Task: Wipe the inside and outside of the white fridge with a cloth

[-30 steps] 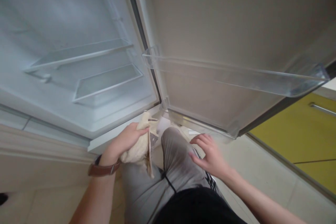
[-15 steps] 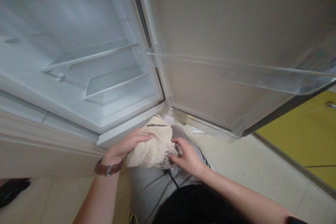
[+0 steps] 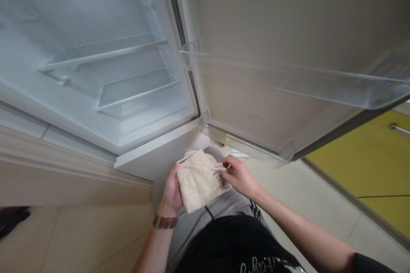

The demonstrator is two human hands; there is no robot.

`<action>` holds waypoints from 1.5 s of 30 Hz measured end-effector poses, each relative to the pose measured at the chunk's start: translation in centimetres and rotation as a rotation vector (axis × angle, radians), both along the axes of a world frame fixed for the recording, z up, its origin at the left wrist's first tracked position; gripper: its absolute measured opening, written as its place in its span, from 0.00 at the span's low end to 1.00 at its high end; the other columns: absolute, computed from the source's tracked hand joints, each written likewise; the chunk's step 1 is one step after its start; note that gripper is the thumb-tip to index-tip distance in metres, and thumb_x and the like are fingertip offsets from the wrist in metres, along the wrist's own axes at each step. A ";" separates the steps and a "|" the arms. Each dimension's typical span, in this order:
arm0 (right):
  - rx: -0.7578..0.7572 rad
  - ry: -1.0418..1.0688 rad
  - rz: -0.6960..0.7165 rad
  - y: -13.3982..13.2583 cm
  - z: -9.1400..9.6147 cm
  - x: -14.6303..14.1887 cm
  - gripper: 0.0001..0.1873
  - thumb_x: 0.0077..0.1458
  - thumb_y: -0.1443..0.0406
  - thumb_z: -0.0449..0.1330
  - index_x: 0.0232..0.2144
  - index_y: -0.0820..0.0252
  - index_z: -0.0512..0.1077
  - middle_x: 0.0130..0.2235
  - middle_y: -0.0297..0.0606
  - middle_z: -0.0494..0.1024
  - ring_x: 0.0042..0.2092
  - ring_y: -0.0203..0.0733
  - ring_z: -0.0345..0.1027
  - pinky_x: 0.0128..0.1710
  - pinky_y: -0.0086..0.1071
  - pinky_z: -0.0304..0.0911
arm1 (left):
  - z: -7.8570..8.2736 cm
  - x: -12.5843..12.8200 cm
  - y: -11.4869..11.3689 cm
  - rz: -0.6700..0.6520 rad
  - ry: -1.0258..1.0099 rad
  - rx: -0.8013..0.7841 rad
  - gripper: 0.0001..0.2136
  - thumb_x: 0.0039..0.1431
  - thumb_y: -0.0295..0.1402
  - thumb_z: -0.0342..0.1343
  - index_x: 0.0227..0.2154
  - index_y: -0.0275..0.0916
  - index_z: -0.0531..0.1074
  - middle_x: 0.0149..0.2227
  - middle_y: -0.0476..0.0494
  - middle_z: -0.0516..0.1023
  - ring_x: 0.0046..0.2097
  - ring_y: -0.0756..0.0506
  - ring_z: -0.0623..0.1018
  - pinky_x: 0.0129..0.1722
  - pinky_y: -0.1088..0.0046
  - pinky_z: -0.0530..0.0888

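A cream cloth [image 3: 198,183] with dark marks lies folded between my hands, just above my lap. My left hand [image 3: 173,190] supports its left edge, with the thumb on top and the other fingers hidden beneath. At the right edge, my right hand [image 3: 238,175] pinches a corner of the cloth between thumb and fingers, close to a dark patch. Behind the cloth stands the open refrigerator, its white interior [image 3: 150,121] to the left and its door [image 3: 256,123] swung out to the right.
Two glass shelves [image 3: 137,87] sit inside the refrigerator. A clear door bin [image 3: 288,79] spans the door. Yellow cabinet fronts [image 3: 361,158] stand at the right. A dark object [image 3: 14,219] lies on the tiled floor [image 3: 80,230] at the left.
The bunched cloth has become flatter and squarer. My left hand has moved right and turned more upright at its edge, while my right hand has shifted slightly up and right, now pinching the corner.
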State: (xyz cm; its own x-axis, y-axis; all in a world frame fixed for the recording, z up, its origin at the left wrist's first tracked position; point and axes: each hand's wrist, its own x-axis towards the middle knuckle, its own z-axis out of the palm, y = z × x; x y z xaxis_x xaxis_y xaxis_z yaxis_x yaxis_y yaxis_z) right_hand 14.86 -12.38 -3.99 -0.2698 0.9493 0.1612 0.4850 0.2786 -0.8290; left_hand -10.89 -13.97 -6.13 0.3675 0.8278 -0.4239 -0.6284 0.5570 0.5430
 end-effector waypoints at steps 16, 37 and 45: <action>-0.189 0.264 0.076 -4.7 -0.3 -5.0 0.46 0.47 0.55 0.75 0.61 0.54 0.57 0.61 0.46 0.66 0.63 0.50 0.65 0.65 0.47 0.65 | 1.2 6.5 -2.1 0.365 -0.009 -0.114 0.22 0.61 0.42 0.63 0.54 0.35 0.78 0.55 0.37 0.82 0.59 0.35 0.79 0.64 0.59 0.73; -0.137 0.327 0.064 -4.6 -0.8 -4.4 0.30 0.59 0.60 0.65 0.61 0.55 0.65 0.58 0.42 0.76 0.57 0.47 0.71 0.59 0.38 0.66 | 1.2 8.9 -3.5 0.420 -0.020 0.029 0.27 0.59 0.46 0.69 0.58 0.38 0.77 0.63 0.35 0.75 0.67 0.35 0.71 0.69 0.58 0.66; -0.356 0.867 -0.369 -2.4 -1.6 -3.6 0.15 0.61 0.53 0.61 0.43 0.56 0.76 0.44 0.36 0.82 0.45 0.43 0.74 0.49 0.35 0.71 | 2.6 7.1 -2.8 0.535 -0.141 0.065 0.26 0.70 0.51 0.54 0.63 0.41 0.73 0.66 0.36 0.72 0.71 0.35 0.66 0.72 0.54 0.63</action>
